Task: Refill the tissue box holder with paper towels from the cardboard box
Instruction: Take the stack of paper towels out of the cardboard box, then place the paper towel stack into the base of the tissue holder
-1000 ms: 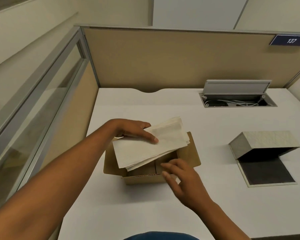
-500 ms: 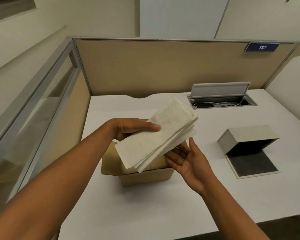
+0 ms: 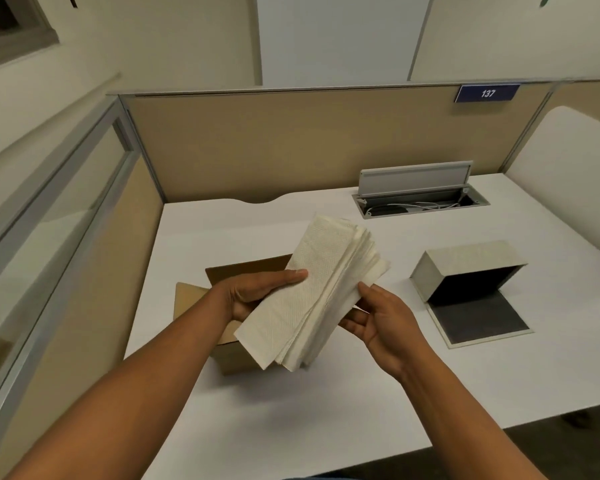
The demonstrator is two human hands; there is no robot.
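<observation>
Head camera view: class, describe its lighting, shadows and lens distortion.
Head view: soft, dim, even lighting with no harsh glare; a faint shadow lies on the desk beneath the forearms; the tissue box holder shades its own dark interior; the wide lens bows the partition and its frame outward; the paper towels show crisp embossing.

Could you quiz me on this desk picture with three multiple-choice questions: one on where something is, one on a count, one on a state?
1. Where is the tissue box holder?
A. right of the cardboard box
B. inside it
C. on the floor

2. How many hands hold the stack of paper towels?
A. none
B. one
C. two

3. The holder is:
A. shut
B. open and empty
C. full

Answers: 1 A, it lies on the desk to the right. 2 C, left hand and right hand both grip it. 3 B, its dark inside shows bare.
</observation>
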